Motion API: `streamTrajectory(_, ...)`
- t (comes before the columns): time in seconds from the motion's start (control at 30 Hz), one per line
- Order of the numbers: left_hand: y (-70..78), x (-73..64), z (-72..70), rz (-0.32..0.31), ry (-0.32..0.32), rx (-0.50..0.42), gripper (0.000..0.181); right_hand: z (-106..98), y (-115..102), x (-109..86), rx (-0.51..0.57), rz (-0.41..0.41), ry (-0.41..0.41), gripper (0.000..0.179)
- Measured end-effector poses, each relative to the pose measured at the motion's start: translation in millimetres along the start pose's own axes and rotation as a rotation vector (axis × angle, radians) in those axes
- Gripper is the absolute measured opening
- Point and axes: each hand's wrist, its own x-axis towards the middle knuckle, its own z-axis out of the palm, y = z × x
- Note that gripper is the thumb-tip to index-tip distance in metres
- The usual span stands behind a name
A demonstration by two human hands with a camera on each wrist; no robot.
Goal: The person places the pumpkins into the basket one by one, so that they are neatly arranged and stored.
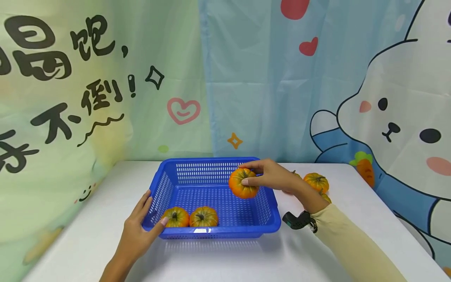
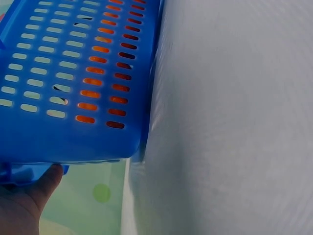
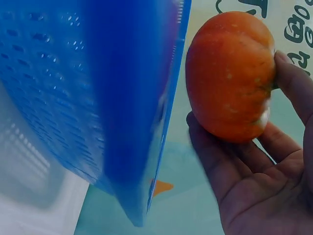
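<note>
A blue plastic basket [image 1: 243, 230] with slotted walls stands on the white table. My left hand [image 1: 139, 230] holds its front left corner, thumb over the rim and fingers along the left side; the left wrist view shows the thumb at the basket's rim [image 2: 73, 139]. Over the basket's right part, my right hand [image 1: 275, 178] grips a small orange pumpkin [image 1: 242, 190] between thumb and fingers. The right wrist view shows this pumpkin [image 3: 230, 78] above the rim. Inside, along the front wall, two orange-yellow pumpkins [image 1: 204, 217] sit side by side at the left.
Right of the basket, several more small pumpkins [image 1: 316, 181] lie on the white table [image 1: 338, 227], partly hidden by the right forearm. A printed curtain [image 1: 243, 78] hangs behind the table's back edge. A black device [image 1: 297, 220] is strapped to the right wrist.
</note>
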Motion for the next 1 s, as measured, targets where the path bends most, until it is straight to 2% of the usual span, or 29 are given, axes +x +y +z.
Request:
streamTrajectory(0.3, 2.4, 0.0, -2.6, 0.01, 0.01, -0.004, 0.074, 1.1, -1.3, 10.6, 0.008, 0.041, -0.099, 0.056)
streamTrajectory(0.63, 0.7, -0.2, -2.5, -0.008, -0.001, 0.011, 0.074, -2.6, -6.3, 17.0, -0.085, -0.079, -0.138, 0.051)
streamTrajectory(1.0, 1.1, -0.4, 0.4, -0.008, -0.001, -0.005, 0.074, 2.7, -10.5, 24.4, -0.126, -0.056, -0.177, 0.051)
